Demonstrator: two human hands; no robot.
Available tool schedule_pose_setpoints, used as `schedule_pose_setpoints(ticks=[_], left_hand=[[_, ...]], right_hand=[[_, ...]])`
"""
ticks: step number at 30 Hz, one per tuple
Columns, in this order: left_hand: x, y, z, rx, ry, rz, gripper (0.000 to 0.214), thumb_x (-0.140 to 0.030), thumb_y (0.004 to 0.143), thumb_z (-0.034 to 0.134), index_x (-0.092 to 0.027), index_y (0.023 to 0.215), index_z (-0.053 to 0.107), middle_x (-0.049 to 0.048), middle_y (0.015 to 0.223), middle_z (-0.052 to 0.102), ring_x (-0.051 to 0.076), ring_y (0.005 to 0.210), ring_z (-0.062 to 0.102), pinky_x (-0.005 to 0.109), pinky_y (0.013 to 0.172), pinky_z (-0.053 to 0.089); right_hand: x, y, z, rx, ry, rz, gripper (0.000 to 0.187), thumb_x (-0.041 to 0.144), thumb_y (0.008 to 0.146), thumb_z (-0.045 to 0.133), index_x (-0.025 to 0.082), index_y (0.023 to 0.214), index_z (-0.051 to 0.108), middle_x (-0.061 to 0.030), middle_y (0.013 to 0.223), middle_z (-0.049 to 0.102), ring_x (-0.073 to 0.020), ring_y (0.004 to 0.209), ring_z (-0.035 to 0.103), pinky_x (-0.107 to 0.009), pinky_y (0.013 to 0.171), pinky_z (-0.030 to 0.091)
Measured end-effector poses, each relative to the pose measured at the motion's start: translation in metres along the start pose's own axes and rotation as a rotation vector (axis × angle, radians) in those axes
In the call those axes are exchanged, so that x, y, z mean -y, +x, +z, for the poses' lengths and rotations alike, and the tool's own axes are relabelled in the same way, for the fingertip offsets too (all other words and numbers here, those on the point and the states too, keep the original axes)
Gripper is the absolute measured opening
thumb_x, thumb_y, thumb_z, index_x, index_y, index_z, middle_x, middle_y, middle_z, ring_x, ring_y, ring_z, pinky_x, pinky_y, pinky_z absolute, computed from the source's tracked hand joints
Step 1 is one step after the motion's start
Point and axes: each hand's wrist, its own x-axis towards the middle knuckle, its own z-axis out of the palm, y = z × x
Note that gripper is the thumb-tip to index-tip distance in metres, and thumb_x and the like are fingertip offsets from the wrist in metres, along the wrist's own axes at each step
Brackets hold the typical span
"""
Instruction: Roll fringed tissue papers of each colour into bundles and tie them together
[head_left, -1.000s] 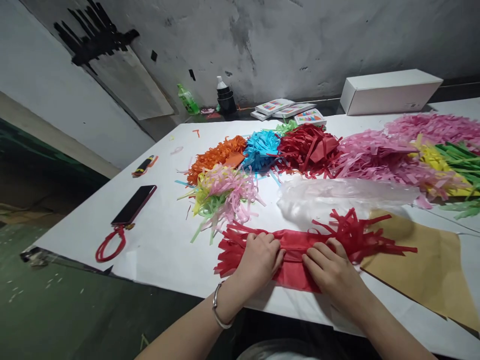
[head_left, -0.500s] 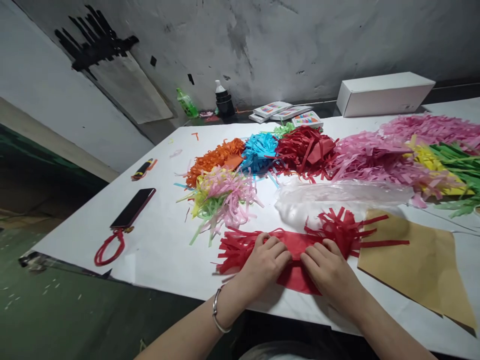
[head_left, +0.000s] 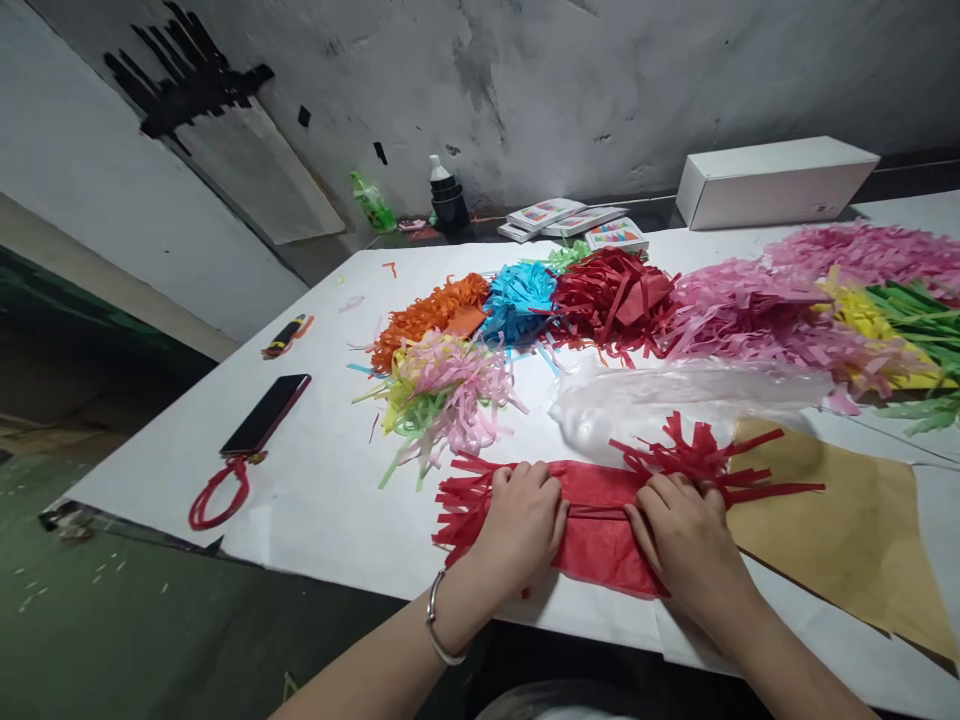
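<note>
A strip of red tissue paper (head_left: 600,515) with fringed ends lies across the near edge of the white table (head_left: 300,490). My left hand (head_left: 521,520) presses on its left part, fingers curled over the folded edge. My right hand (head_left: 686,540) pinches the fold on its right part, beside the red fringe (head_left: 697,455). Both hands grip the paper against the table. A silver bracelet (head_left: 437,625) circles my left wrist.
Behind lie fringe piles: mixed pink, yellow and green (head_left: 442,395), orange (head_left: 431,315), blue (head_left: 517,300), red (head_left: 611,295), pink (head_left: 750,315). A clear plastic bag (head_left: 675,395), brown paper (head_left: 847,535), a phone (head_left: 266,412) with red strap, a white box (head_left: 772,180) and bottles (head_left: 450,195) are present.
My hands, close together half a second ago, have slid apart along the fold of the red paper, the right one moving right toward the fringe.
</note>
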Motion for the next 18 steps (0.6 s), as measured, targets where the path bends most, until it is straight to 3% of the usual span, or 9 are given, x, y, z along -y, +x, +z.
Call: schedule_pose_setpoints(ticks=[2, 5, 7, 12, 18], left_hand=[[0.0, 0.002, -0.001, -0.013, 0.024, 0.017, 0.011, -0.019, 0.095, 0.055, -0.017, 0.09, 0.064, 0.0078, 0.1, 0.063, 0.025, 0.091, 0.055, 0.043, 0.081, 0.038], [0.004, 0.003, 0.002, -0.068, 0.024, 0.179, 0.008, -0.015, 0.093, 0.06, -0.019, 0.09, 0.065, 0.0056, 0.102, 0.064, 0.023, 0.094, 0.054, 0.04, 0.082, 0.035], [0.006, 0.004, 0.005, -0.099, 0.022, 0.307, 0.008, -0.019, 0.094, 0.061, -0.02, 0.087, 0.066, 0.0039, 0.098, 0.064, 0.022, 0.093, 0.053, 0.04, 0.082, 0.034], [0.008, 0.013, 0.011, -0.142, 0.084, 0.471, 0.016, -0.019, 0.094, 0.06, -0.017, 0.079, 0.063, 0.0038, 0.089, 0.064, 0.021, 0.086, 0.051, 0.038, 0.079, 0.033], [0.011, 0.018, 0.011, -0.104, -0.036, 0.461, 0.007, -0.02, 0.091, 0.061, -0.017, 0.086, 0.062, 0.004, 0.095, 0.066, 0.02, 0.09, 0.054, 0.036, 0.08, 0.036]], right_hand=[[-0.001, -0.001, 0.001, -0.045, 0.008, -0.018, 0.023, 0.019, 0.098, 0.045, 0.018, 0.083, 0.061, -0.0095, 0.092, 0.065, -0.0277, 0.093, 0.056, -0.045, 0.088, 0.033], [-0.004, -0.004, 0.003, -0.094, 0.128, -0.188, 0.026, 0.009, 0.097, 0.039, 0.017, 0.096, 0.064, -0.0094, 0.102, 0.067, -0.0254, 0.1, 0.056, -0.048, 0.1, 0.03], [-0.005, -0.005, 0.005, -0.066, 0.18, -0.281, 0.026, 0.006, 0.094, 0.041, 0.018, 0.096, 0.064, -0.0069, 0.094, 0.066, -0.0238, 0.098, 0.055, -0.047, 0.104, 0.029], [0.001, 0.001, 0.008, -0.011, 0.152, -0.276, 0.02, 0.005, 0.089, 0.048, 0.018, 0.088, 0.063, -0.0043, 0.083, 0.062, -0.022, 0.086, 0.052, -0.047, 0.102, 0.029], [0.011, 0.016, 0.011, -0.048, 0.088, -0.37, 0.026, 0.001, 0.09, 0.043, 0.016, 0.077, 0.061, -0.0037, 0.073, 0.056, -0.0188, 0.071, 0.046, -0.042, 0.093, 0.033]])
